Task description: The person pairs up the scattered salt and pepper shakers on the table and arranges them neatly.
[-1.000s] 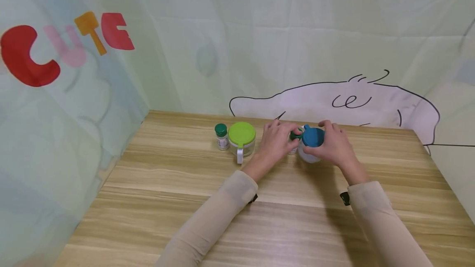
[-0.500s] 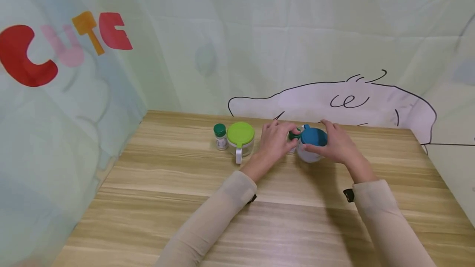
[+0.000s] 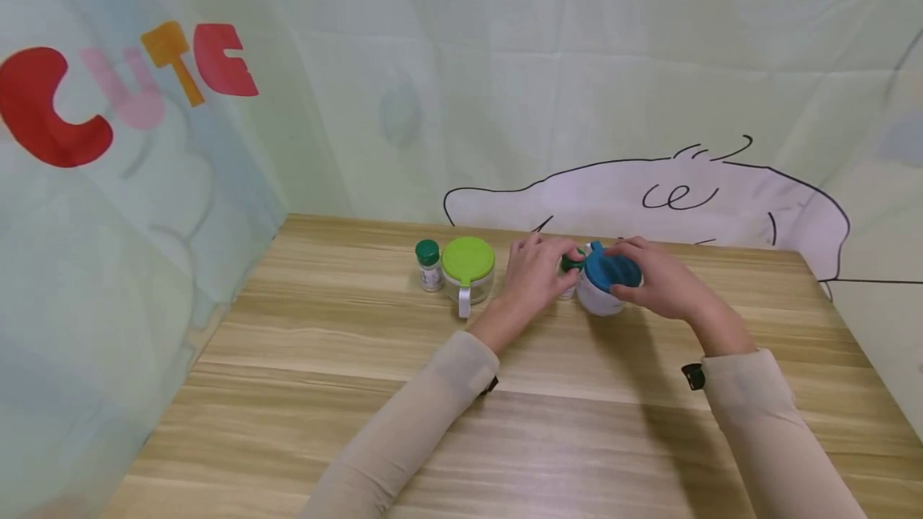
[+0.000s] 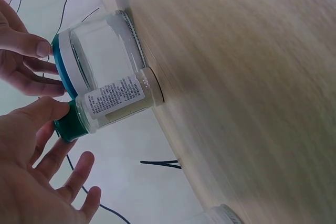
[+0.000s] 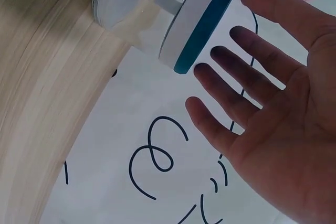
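Note:
My left hand (image 3: pixel 537 275) pinches the green cap (image 4: pixel 71 121) of a small spice jar between thumb and finger. This spice jar (image 4: pixel 115 98) stands upright on the table, with a printed label facing the left wrist camera. Right beside it is a clear round jar (image 3: pixel 601 301) with a blue lid (image 5: pixel 207 27) and a white rim. My right hand (image 5: pixel 278 93) is over that lid, fingers spread and loosely straight. In the right wrist view the thumb is at the lid's edge, and the other fingertips seem slightly apart from it.
Left of my left hand stand a green-lidded clear jar (image 3: pixel 469 263) with a pale handle and a second green-capped spice jar (image 3: pixel 429 269). The wooden table (image 3: pixel 548 447) ends at a printed cloth backdrop (image 3: pixel 404 102) close behind the jars.
My right hand has loosened from around the blue-lidded jar and shifted right, so more of the jar shows. My left hand stays on the spice jar's cap.

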`<control>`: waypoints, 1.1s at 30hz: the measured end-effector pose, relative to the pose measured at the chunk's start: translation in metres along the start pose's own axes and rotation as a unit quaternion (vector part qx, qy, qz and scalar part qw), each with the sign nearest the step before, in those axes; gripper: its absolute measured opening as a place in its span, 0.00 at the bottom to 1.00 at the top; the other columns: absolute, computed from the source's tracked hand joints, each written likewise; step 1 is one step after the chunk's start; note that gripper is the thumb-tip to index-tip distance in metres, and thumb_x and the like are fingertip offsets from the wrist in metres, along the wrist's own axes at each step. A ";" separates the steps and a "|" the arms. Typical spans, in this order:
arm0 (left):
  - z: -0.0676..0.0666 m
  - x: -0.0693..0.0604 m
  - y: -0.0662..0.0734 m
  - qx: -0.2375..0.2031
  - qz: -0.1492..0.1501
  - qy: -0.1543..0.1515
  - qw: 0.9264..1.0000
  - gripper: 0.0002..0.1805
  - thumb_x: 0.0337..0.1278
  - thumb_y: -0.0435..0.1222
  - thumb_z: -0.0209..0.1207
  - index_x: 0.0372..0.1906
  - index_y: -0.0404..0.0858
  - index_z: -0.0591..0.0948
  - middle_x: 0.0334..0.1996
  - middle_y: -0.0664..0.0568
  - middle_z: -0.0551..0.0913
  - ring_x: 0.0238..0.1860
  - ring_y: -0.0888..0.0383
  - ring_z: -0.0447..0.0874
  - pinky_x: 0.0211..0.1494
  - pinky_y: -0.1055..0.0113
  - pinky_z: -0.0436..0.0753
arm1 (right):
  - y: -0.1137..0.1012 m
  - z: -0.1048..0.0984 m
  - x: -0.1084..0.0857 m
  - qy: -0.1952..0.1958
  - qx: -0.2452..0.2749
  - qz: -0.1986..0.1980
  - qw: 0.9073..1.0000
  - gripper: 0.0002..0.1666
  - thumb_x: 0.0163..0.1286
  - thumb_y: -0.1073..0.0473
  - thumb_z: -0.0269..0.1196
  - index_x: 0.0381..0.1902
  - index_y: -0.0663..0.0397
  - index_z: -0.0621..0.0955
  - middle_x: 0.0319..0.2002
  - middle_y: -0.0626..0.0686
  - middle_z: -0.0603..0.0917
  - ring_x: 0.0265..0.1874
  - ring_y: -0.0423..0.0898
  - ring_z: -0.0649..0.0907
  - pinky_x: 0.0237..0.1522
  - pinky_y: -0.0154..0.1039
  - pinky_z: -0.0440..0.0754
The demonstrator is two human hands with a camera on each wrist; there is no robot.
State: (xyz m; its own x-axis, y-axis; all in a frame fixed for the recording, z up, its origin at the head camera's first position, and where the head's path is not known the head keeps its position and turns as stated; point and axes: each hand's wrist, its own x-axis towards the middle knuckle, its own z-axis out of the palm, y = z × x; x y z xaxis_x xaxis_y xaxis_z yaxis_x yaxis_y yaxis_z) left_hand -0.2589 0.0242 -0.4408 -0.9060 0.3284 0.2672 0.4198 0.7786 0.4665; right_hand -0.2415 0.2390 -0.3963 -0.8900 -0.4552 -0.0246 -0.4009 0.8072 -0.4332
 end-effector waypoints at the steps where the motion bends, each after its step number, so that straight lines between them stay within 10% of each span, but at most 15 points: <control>1: 0.000 0.000 0.000 0.000 0.000 0.000 1.000 0.09 0.67 0.43 0.71 0.49 0.52 0.87 0.53 0.63 0.91 0.52 0.57 0.76 0.65 0.55 0.71 | 0.000 0.000 0.000 -0.002 -0.002 0.002 1.000 0.32 0.71 0.59 0.71 0.69 0.66 0.76 0.70 0.73 0.73 0.65 0.73 0.76 0.65 0.72 0.74; 33: -0.004 -0.007 0.004 0.074 0.007 -0.008 0.997 0.14 0.69 0.46 0.69 0.56 0.54 0.87 0.59 0.61 0.86 0.57 0.55 0.76 0.69 0.51 0.71 | -0.016 0.004 0.005 -0.006 -0.059 0.049 0.997 0.30 0.70 0.55 0.73 0.61 0.72 0.82 0.62 0.74 0.77 0.60 0.73 0.77 0.63 0.70 0.75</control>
State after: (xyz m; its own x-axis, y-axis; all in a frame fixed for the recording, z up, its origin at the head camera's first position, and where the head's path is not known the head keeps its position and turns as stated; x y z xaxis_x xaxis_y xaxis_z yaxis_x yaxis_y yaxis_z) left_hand -0.2503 0.0228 -0.4370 -0.9010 0.3483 0.2588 0.4216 0.8437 0.3323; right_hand -0.2389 0.2228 -0.3929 -0.9240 -0.3753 -0.0735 -0.3347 0.8865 -0.3195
